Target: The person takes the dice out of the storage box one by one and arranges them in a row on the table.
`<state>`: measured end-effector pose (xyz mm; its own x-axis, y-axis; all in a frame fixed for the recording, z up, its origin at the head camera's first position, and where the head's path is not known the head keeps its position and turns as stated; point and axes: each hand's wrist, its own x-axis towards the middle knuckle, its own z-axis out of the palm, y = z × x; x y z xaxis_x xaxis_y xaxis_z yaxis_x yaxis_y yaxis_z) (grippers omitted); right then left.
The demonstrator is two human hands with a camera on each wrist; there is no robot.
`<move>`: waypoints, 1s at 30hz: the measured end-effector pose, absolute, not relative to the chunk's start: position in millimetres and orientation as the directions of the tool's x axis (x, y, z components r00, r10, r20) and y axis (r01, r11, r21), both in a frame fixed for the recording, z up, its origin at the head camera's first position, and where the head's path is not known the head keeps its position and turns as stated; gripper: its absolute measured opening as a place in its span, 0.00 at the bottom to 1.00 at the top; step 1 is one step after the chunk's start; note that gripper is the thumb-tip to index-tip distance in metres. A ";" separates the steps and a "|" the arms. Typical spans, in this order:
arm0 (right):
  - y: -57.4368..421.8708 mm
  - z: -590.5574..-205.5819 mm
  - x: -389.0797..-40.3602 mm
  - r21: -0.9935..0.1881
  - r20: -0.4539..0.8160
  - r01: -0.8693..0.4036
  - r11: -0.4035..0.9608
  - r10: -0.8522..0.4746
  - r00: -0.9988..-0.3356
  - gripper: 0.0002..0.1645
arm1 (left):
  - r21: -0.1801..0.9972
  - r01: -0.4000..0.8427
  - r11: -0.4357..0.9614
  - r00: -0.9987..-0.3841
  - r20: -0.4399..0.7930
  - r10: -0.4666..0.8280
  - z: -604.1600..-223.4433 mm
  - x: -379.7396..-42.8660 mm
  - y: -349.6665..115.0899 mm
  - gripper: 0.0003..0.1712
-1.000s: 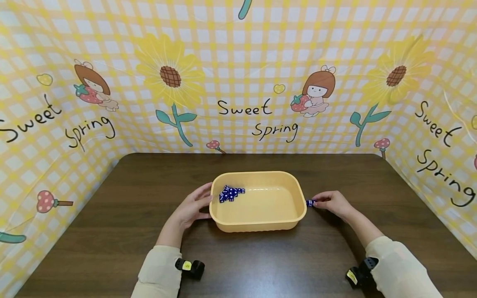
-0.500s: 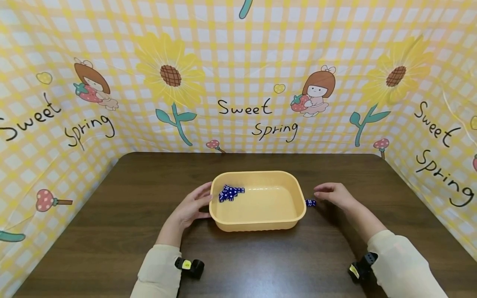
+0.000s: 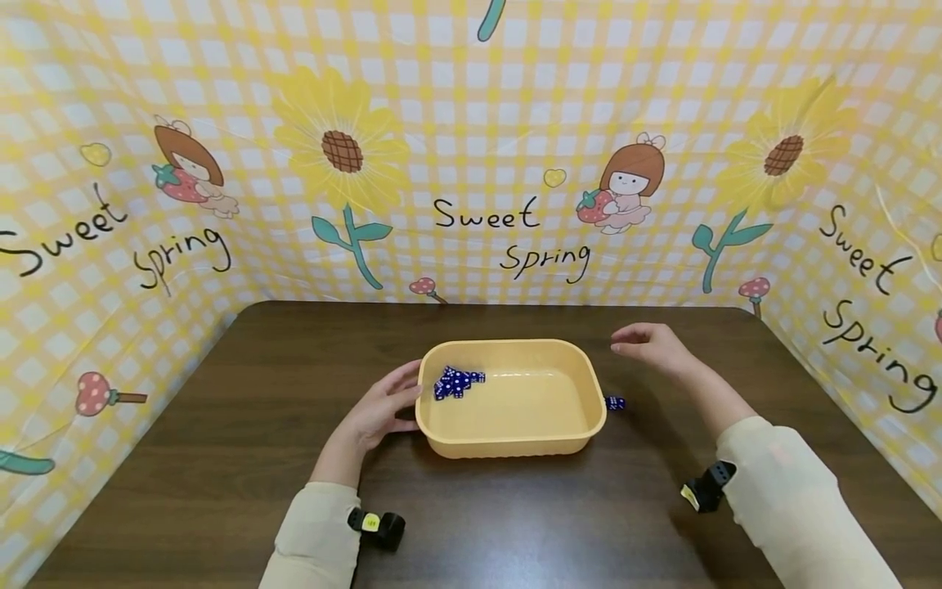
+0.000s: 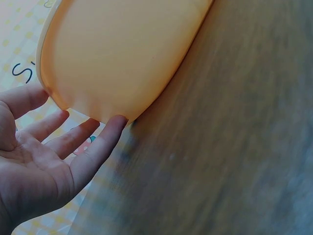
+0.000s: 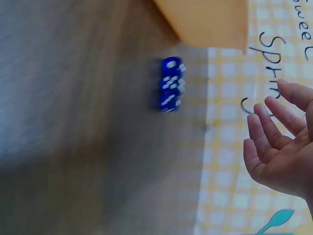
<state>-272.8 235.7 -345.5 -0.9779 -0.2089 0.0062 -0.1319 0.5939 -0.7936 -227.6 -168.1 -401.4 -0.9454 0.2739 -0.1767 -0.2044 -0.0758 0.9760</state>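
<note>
A yellow plastic basin (image 3: 515, 413) stands on the table, with a cluster of blue dice with white dots (image 3: 455, 382) at the left end of its floor. At that same end my left hand (image 3: 377, 413) touches the outer wall; in the left wrist view its fingers (image 4: 100, 149) are spread and their tips rest against the basin. Just outside the basin's right end, a short row of blue dice (image 5: 171, 84) lies on the table. My right hand (image 3: 651, 348) is raised behind and to the right of that row, fingers relaxed and holding nothing.
The dark brown wooden table (image 3: 500, 523) extends around the basin. A yellow checked cloth (image 3: 471, 147) with printed flowers and lettering hangs behind it and along both sides. Each sleeve carries a black wrist camera (image 3: 383, 530).
My right hand has let go of the row of dice beside the basin and risen up and back from it. The left hand and the basin stay in place.
</note>
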 end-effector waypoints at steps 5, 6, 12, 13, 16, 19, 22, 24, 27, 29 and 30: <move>222.2 -332.3 -281.3 -0.800 0.006 -0.139 0.584 -0.224 -0.975 0.22 | 0.978 -0.196 -0.068 -0.946 -0.170 0.277 -402.6 -227.4 -167.4 0.30; 219.2 -329.8 -282.3 -0.803 0.007 -0.143 0.578 -0.230 -0.973 0.22 | 0.978 -0.197 -0.067 -0.946 -0.172 0.274 -402.6 -227.2 -167.2 0.29; 198.8 -317.1 -287.9 -0.823 0.014 -0.151 0.548 -0.247 -0.969 0.22 | 0.978 -0.199 -0.067 -0.948 -0.175 0.266 -402.6 -227.2 -167.2 0.29; 194.9 -315.4 -288.6 -0.825 0.019 -0.155 0.543 -0.248 -0.969 0.21 | 0.978 -0.199 -0.068 -0.949 -0.174 0.264 -402.5 -227.3 -167.4 0.29; 182.8 -311.4 -289.6 -0.830 0.041 -0.181 0.528 -0.266 -0.963 0.21 | 0.977 -0.200 -0.073 -0.948 -0.175 0.265 -402.2 -227.7 -167.5 0.29; 170.3 -308.8 -289.7 -0.840 0.056 -0.200 0.504 -0.286 -0.957 0.21 | 0.976 -0.205 -0.078 -0.949 -0.178 0.261 -402.1 -228.0 -167.4 0.29; 157.8 -308.2 -289.8 -0.852 0.067 -0.213 0.479 -0.304 -0.950 0.21 | 0.975 -0.210 -0.079 -0.950 -0.184 0.254 -402.1 -228.1 -167.5 0.29; 149.8 -310.1 -291.0 -0.856 0.077 -0.224 0.466 -0.313 -0.947 0.20 | 0.975 -0.208 -0.076 -0.948 -0.182 0.260 -401.8 -227.7 -167.6 0.29; 137.2 -312.7 -291.0 -0.866 0.083 -0.227 0.446 -0.319 -0.944 0.19 | 0.976 -0.205 -0.076 -0.947 -0.178 0.267 -401.8 -227.4 -167.6 0.29; 129.5 -314.8 -291.0 -0.877 0.077 -0.218 0.428 -0.324 -0.943 0.19 | 0.976 -0.204 -0.077 -0.947 -0.177 0.269 -401.7 -227.4 -167.3 0.29; 125.8 -315.3 -290.1 -0.884 0.070 -0.210 0.419 -0.325 -0.943 0.19 | 0.976 -0.203 -0.077 -0.947 -0.176 0.268 -401.7 -227.3 -167.1 0.29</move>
<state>-290.1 125.8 -315.3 -0.9432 -0.3249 0.0700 -0.2098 0.4186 -0.8836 -227.3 -167.1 -401.7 -0.9472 0.2681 -0.1761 -0.2033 -0.0771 0.9761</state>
